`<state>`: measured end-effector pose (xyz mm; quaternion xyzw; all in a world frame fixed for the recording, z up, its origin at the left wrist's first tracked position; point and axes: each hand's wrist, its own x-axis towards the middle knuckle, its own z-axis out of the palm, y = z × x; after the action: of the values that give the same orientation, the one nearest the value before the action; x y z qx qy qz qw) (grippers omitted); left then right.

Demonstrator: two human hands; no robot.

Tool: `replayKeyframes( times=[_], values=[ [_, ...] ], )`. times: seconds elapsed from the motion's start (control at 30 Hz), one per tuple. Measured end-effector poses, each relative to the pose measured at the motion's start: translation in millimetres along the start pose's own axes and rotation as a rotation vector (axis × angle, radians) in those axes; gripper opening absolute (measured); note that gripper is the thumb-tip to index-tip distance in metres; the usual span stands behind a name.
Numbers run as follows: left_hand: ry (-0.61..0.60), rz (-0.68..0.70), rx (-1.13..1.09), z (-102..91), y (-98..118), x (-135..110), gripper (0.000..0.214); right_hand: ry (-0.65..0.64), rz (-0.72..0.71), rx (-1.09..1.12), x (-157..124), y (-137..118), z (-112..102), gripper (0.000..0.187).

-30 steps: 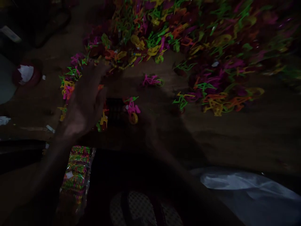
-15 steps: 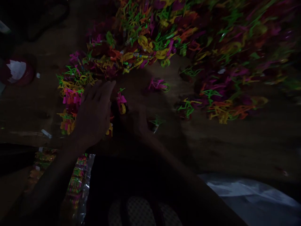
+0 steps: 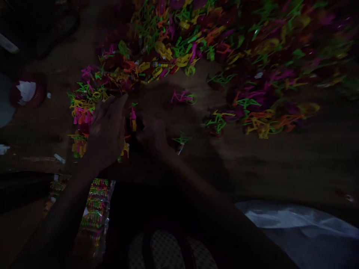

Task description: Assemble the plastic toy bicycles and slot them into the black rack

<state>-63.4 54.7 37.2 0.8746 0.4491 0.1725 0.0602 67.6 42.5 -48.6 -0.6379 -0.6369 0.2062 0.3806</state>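
Observation:
The scene is very dark. A big pile of small neon plastic toy bicycles (image 3: 224,48) in pink, green, yellow and orange covers the far part of a wooden floor. My left hand (image 3: 106,130) lies over a small cluster of the toys (image 3: 81,112), back of the hand up, fingers together and curved. My right hand (image 3: 153,134) is in deep shadow just right of it, fingers closed near a pink and yellow toy bicycle (image 3: 132,117) that stands between the two hands. Which hand grips the toy is unclear.
A clear plastic packet of packed toys (image 3: 95,209) lies by my left forearm. A dark red bowl with white paper (image 3: 26,93) sits at far left. Clear plastic sheeting (image 3: 294,224) lies at lower right. A lone pink toy (image 3: 182,97) and a green one (image 3: 181,142) lie loose.
My left hand came down from a blurred raised position onto the left cluster. The pink and yellow toy moved left, toward my left hand, and my right hand closed in beside it.

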Motion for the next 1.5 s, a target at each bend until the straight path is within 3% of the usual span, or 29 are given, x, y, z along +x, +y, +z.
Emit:
replayKeyframes(
  times=[0.2,0.3,0.5,0.63,0.7,0.8,0.97,1.1,1.2,1.33,1.5],
  values=[
    [0.004,-0.014,-0.114,-5.8,-1,1,0.041,-0.029,-0.035,-0.064,-1,-5,-2,0.034],
    [0.042,0.06,-0.056,-6.8,-3,5,0.045,-0.04,-0.073,-0.126,-3,-6,0,0.03],
    [-0.13,0.125,0.165,0.9,-6,17,0.041,-0.026,-0.151,-0.12,-2,-5,2,0.039],
    [-0.127,0.133,0.189,3.9,-7,15,0.043,-0.055,-0.197,-0.047,4,6,-13,0.04],
    [-0.117,0.133,0.203,4.7,-7,14,0.044,-0.005,-0.199,-0.086,16,11,-27,0.036],
    [-0.103,0.118,0.195,5.1,-6,11,0.046,0.061,-0.075,-0.256,44,11,-43,0.028],
    [-0.117,0.072,0.146,4.1,-4,10,0.048,-0.157,-0.005,-0.421,90,0,-38,0.028],
    [-0.138,0.077,0.154,4.3,-4,10,0.044,-0.146,-0.018,-0.441,102,2,-38,0.027],
    [-0.15,0.081,0.146,4.7,-6,11,0.043,-0.118,-0.059,-0.471,86,10,-61,0.026],
    [-0.129,0.13,0.127,3.8,-6,11,0.042,-0.144,-0.095,-0.562,28,26,-98,0.025],
    [-0.112,0.109,0.133,4.6,-6,14,0.041,-0.208,-0.021,-0.641,-32,40,-110,0.033]
  ],
)
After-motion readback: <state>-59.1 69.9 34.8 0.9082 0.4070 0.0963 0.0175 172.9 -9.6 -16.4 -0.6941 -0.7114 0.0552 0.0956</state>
